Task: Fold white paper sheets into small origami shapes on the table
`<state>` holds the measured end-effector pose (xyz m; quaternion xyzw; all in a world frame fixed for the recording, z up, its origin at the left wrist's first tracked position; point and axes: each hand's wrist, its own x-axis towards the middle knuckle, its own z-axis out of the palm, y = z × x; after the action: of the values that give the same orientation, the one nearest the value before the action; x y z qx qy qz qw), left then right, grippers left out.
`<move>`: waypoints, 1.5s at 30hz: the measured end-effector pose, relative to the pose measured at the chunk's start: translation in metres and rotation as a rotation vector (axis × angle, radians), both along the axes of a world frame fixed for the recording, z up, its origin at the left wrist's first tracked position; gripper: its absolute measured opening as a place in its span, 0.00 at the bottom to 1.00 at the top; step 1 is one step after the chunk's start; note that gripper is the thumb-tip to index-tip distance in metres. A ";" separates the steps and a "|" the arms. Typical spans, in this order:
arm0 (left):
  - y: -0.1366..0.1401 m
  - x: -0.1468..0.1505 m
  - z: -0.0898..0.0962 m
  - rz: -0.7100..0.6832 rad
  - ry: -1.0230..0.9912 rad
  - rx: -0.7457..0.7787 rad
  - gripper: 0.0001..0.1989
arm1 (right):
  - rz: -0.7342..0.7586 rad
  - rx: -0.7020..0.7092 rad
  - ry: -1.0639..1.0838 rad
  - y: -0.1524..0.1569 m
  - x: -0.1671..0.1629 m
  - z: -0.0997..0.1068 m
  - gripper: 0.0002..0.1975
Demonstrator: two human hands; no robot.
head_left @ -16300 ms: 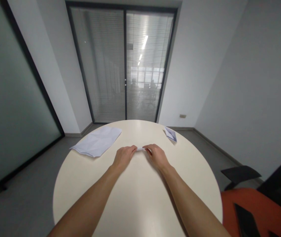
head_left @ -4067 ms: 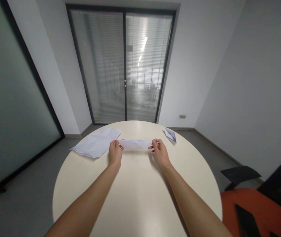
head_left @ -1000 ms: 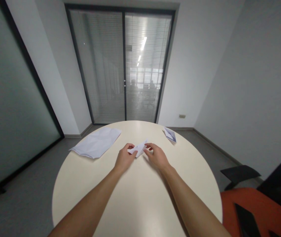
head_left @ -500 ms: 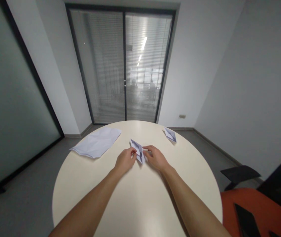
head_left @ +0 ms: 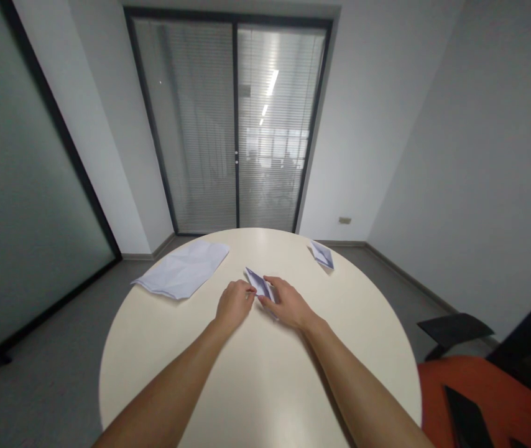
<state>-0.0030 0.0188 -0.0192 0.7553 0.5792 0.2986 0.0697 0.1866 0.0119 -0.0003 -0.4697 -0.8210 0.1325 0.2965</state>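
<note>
Small folded white paper piece (head_left: 258,284), narrow and angular, with pointed ends and creased panels standing partly open, their shaded inner faces bluish grey. Taking 12 o'clock as the far edge of the round cream tabletop (head_left: 247,373), the long axis runs from 11 to 5 o'clock. The left hand (head_left: 236,303) pinches its 8 o'clock edge; the right hand (head_left: 288,300) grips it from 3 o'clock, covering the middle and leaving both tips exposed. Contact with the tabletop cannot be determined.
</note>
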 end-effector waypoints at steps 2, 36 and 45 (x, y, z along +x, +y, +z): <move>-0.001 0.001 0.002 0.014 0.034 0.005 0.09 | 0.056 0.018 -0.053 0.000 -0.002 -0.001 0.29; -0.005 0.012 -0.006 -0.373 -0.066 0.029 0.14 | -0.234 -0.059 0.075 0.009 0.004 -0.003 0.26; -0.008 0.010 -0.004 -0.382 0.013 0.036 0.17 | -0.264 -0.156 0.036 0.008 0.010 -0.003 0.18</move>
<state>0.0071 0.0111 -0.0230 0.8548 0.4201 0.2852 0.1076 0.1962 0.0203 -0.0031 -0.5927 -0.7339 0.1638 0.2886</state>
